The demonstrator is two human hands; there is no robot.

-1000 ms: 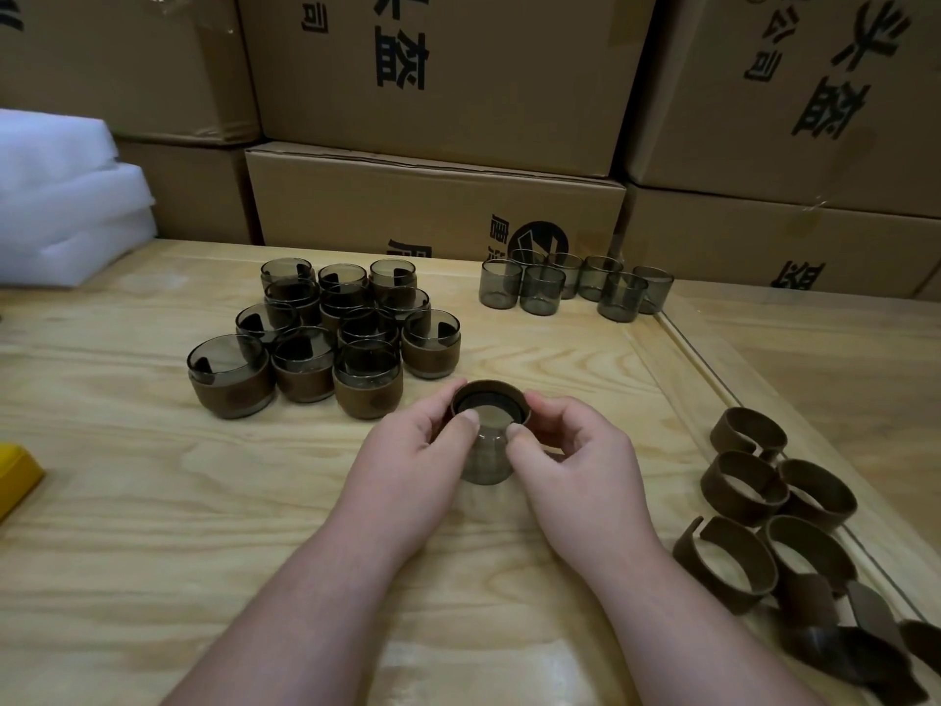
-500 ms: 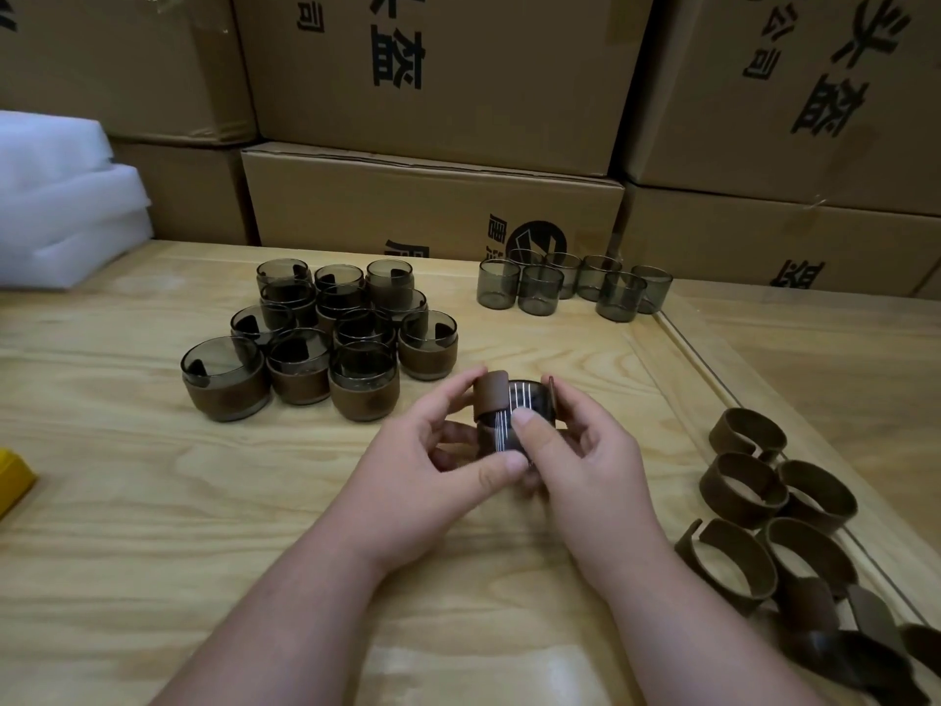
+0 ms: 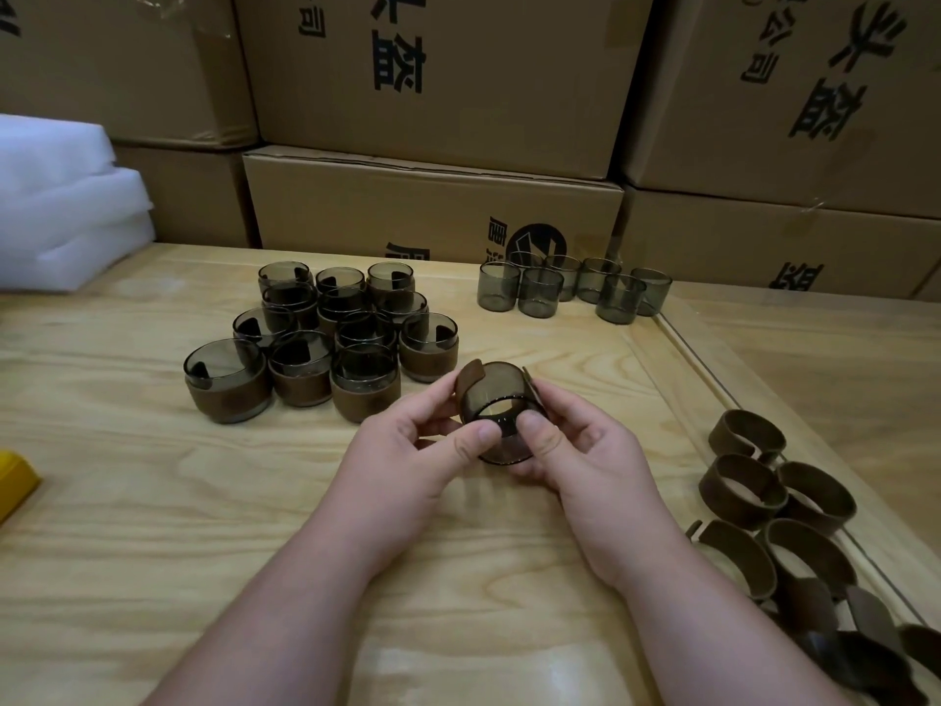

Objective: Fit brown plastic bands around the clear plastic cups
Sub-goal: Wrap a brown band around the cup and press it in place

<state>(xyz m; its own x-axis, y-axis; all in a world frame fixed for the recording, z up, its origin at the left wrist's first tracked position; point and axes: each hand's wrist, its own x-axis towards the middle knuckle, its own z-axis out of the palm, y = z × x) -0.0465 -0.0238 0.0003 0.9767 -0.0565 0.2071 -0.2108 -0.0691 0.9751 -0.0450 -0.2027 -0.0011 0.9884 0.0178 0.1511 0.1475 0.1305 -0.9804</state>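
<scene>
A clear smoky plastic cup is held above the wooden table, tipped on its side with its mouth toward me. A brown band wraps its far end, both band tabs sticking up. My left hand pinches the cup and the left tab; my right hand grips the cup's right side with the thumb on its rim. Several banded cups stand clustered at the middle left. Several bare cups wait at the back. Loose brown bands lie at the right.
Cardboard boxes are stacked along the back of the table. White foam sheets lie at the far left, and a yellow object pokes in at the left edge. A raised wooden strip runs beside the loose bands.
The cup went from standing on the table with the band at its rim to being lifted and tipped on its side. The band now wraps its far end.
</scene>
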